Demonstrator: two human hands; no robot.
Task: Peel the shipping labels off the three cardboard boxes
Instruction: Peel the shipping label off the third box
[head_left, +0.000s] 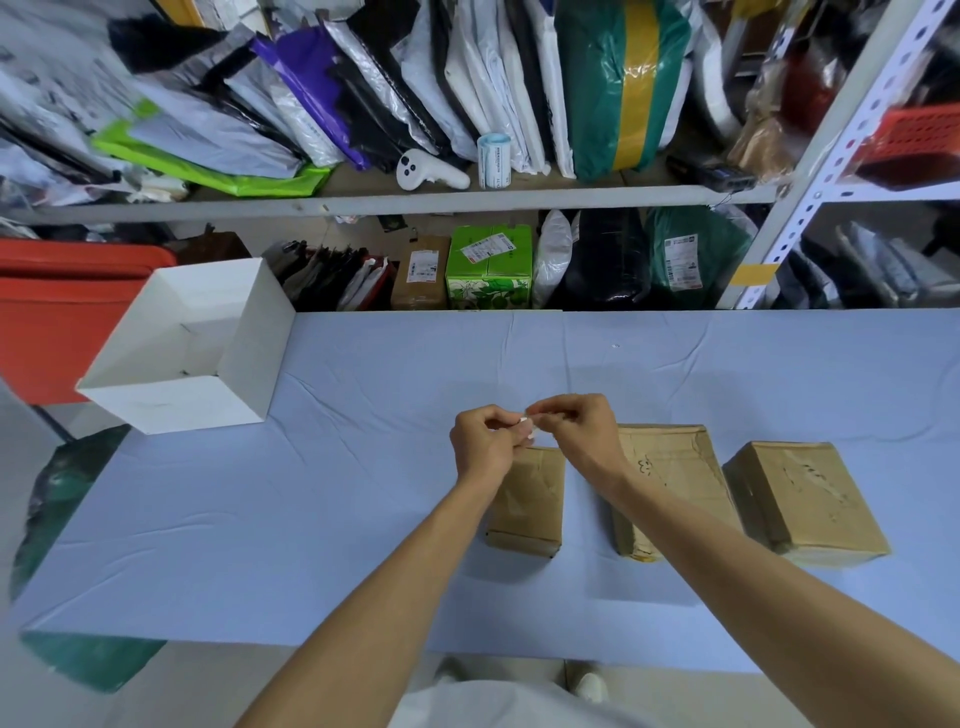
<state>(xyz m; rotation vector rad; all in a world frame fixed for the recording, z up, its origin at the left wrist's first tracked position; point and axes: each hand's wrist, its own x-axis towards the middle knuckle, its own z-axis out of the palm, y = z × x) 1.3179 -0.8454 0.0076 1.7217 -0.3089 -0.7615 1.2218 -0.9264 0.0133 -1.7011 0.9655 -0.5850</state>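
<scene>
Tabletop (311, 519) w/ pale blue cloth, creased. Far left corner: open white carton (187, 343), tilted toward me, partly hanging past the edge. Behind it a red bin (57, 312). Shelf (415, 200) at the back is crammed w/ mailer bags; a white controller (431, 171) and a label roll (494, 161) sit side by side on its front edge. Lower level has a green box (488, 265) among more parcels.

Three cardboard boxes in a row on the right half of the tabletop, apart from each other: left box (530, 499), middle box (670, 467), right box (802, 499). Tops show brown tape and torn patches; can't make out a whole label on any.

My right forearm crosses over the near-left part of the middle box and hides it. Left wrist covers the far-left corner of the left box.

Both hands are up over the far end of the left box, fingertips meeting. Left hand (485, 441) and right hand (576, 423) both pinch a small white scrap (524, 422) between thumb and fingers, other fingers curled in. Scrap is off the box, held in the air. Too small to read any print on it.
</scene>
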